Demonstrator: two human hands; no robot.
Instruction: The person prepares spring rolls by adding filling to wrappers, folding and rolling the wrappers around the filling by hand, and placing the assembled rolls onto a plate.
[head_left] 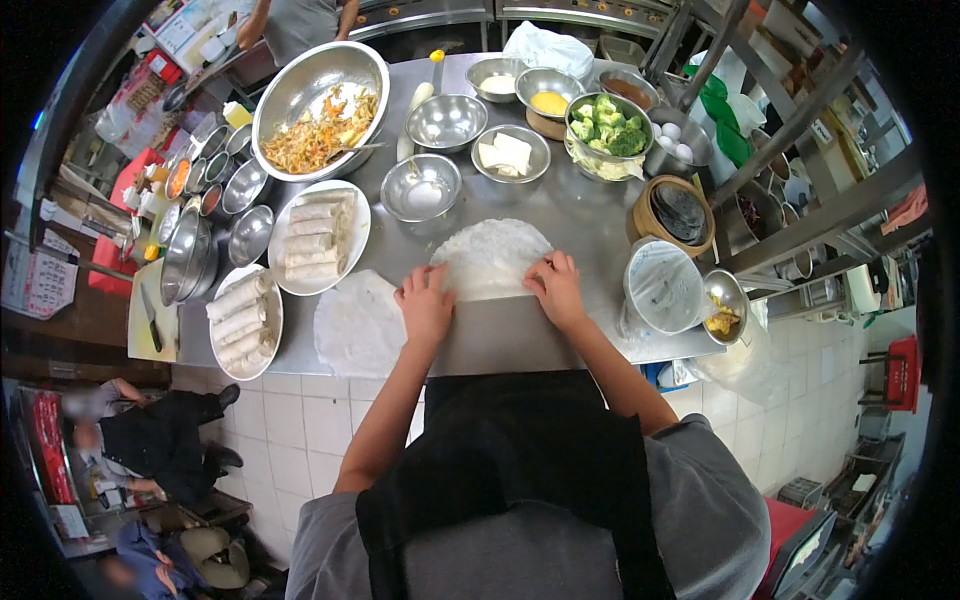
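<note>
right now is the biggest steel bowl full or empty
Partly full: the bowl holds a shredded, orange-and-pale mix, with bare metal showing.

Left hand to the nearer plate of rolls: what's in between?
Between the left hand and the nearer plate lies a flat white sheet, with bare steel table between it and the plate. Head view shows it.
</note>
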